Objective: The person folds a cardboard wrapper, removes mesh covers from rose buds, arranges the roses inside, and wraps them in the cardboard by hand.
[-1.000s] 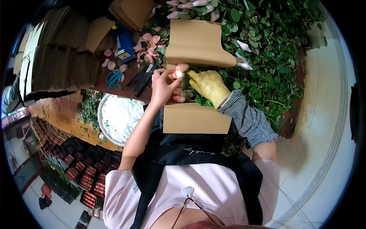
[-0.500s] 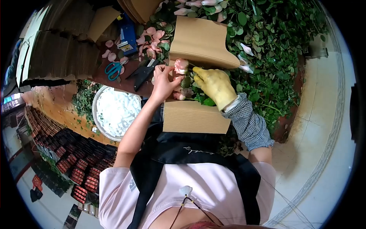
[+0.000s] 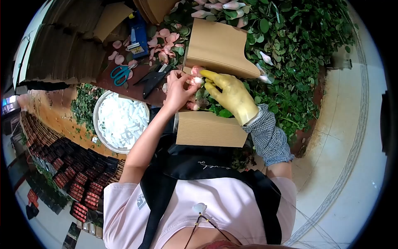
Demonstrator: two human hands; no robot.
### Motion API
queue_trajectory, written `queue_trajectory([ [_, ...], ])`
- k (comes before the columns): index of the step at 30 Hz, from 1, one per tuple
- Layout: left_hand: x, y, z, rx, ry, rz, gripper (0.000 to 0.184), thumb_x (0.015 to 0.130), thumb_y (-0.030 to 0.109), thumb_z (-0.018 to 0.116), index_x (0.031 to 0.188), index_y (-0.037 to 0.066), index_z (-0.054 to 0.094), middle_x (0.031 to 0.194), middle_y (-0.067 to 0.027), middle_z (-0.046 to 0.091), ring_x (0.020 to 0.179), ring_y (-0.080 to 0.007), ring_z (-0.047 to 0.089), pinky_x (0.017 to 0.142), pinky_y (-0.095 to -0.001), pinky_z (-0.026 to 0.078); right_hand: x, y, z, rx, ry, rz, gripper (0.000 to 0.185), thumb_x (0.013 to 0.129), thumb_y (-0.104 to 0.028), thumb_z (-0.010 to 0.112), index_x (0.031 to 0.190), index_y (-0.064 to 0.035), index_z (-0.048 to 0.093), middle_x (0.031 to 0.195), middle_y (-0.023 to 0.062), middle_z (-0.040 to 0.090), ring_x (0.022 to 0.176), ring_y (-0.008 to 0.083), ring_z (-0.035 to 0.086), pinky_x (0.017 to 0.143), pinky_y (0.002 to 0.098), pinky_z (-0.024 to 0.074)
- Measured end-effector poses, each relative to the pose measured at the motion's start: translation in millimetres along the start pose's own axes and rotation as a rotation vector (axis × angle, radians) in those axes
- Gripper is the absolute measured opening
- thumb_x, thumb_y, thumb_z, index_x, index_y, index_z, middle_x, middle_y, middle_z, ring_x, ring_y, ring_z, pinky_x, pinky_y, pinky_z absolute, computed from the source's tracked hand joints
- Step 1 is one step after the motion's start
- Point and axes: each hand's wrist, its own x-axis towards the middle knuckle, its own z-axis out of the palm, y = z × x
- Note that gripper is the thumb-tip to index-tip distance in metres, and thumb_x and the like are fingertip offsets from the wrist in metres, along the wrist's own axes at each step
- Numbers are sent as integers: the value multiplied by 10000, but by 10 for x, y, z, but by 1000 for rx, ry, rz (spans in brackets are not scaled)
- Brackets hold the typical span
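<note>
Over a strip of corrugated cardboard, my bare left hand [image 3: 177,89] pinches a pale pink rose [image 3: 197,80] between thumb and fingertips. My right hand [image 3: 233,94], in a yellow rubber glove and checked sleeve, comes in from the other side, its fingertips closed at the rose's petals and stem. Glove and leaves partly hide the stem. Another pink rose [image 3: 192,105] lies just below on the card. A folded corrugated sheet [image 3: 222,47] rises above the hands, and more ribbed cardboard [image 3: 212,129] lies nearest my body.
Left of my hands are teal scissors [image 3: 120,75], a black cutting tool [image 3: 152,81], a blue box [image 3: 138,37] and loose pink petals [image 3: 165,45]. A round tub [image 3: 96,120] holds white pieces. Leafy stems [image 3: 290,62] pile up on the right; cardboard stacks [image 3: 62,50] stand upper left.
The rose has tipped and shifted lower between my hands. My gloved fingers have moved left from beside its stem onto its petals. My left hand stays nearly in place.
</note>
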Motion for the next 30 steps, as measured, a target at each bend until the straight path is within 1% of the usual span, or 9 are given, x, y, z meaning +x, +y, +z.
queue_trajectory([
  [4, -2, 41, 34, 28, 23, -17, 362, 779, 222, 803, 1074, 44, 691, 1040, -124, 538, 1055, -319, 478, 927, -399, 407, 49, 306, 253, -184, 31, -102, 370, 887, -204, 641, 1235, -81, 610, 995, 174, 689, 886, 378, 660, 769, 489, 534],
  [11, 26, -35, 10, 25, 21, 24, 349, 820, 236, 785, 1082, 34, 675, 1032, -135, 526, 1022, -310, 491, 904, -367, 426, 122, 278, 388, -448, 6, -142, 311, 884, -212, 630, 1175, -102, 634, 826, 113, 663, 759, 332, 658, 671, 457, 531],
  [16, -40, -27, -580, -347, -54, -187, 257, 998, 162, 601, 1164, -31, 636, 1073, -91, 673, 890, -142, 623, 802, -271, 507, 54, 140, 143, -297, -15, -169, 314, 893, -201, 631, 1184, -85, 613, 881, 139, 679, 795, 338, 658, 704, 465, 525],
  [21, -212, -65, -800, -457, -357, -452, 264, 1031, 160, 508, 1046, -51, 666, 842, -37, 710, 733, -65, 618, 643, -238, 491, 90, 123, 227, -306, 26, -84, 274, 902, -221, 654, 1134, -75, 636, 832, 141, 671, 781, 332, 653, 707, 465, 514],
  [23, -219, -31, -699, -342, -400, -283, 256, 985, 182, 555, 936, -34, 684, 802, -89, 725, 725, -153, 698, 678, -295, 541, 212, 260, 407, -445, -53, 14, 231, 904, -225, 656, 1077, -73, 632, 782, 132, 657, 740, 324, 645, 684, 466, 507],
  [24, -248, -23, -625, -386, -368, -329, 245, 982, 173, 558, 954, -32, 689, 811, -91, 730, 749, -160, 710, 698, -302, 551, 226, 306, 418, -431, 24, -90, 204, 930, -273, 582, 904, -70, 574, 727, 141, 664, 693, 358, 661, 628, 495, 512],
  [27, -314, 3, -491, -345, -341, -356, 232, 988, 136, 549, 1035, -40, 693, 861, -112, 745, 798, -173, 730, 743, -306, 573, 140, 286, 322, -396, 17, -138, 194, 929, -261, 585, 918, -67, 579, 724, 146, 660, 693, 353, 662, 626, 487, 514],
  [28, -335, -30, -435, -436, -328, -414, 237, 995, 123, 538, 1054, -50, 689, 881, -121, 747, 812, -172, 730, 755, -302, 577, 79, 219, 261, -380, -63, -46, 267, 896, -250, 673, 1106, -90, 634, 768, 111, 653, 744, 317, 640, 705, 472, 493],
  [30, -357, -58, -412, -599, -307, -486, 255, 1009, 93, 514, 1095, -87, 672, 927, -151, 747, 856, -178, 732, 792, -296, 584, -56, 62, 140, -359, -43, -68, 280, 893, -252, 676, 1122, -94, 639, 778, 111, 661, 744, 318, 642, 705, 468, 496],
])
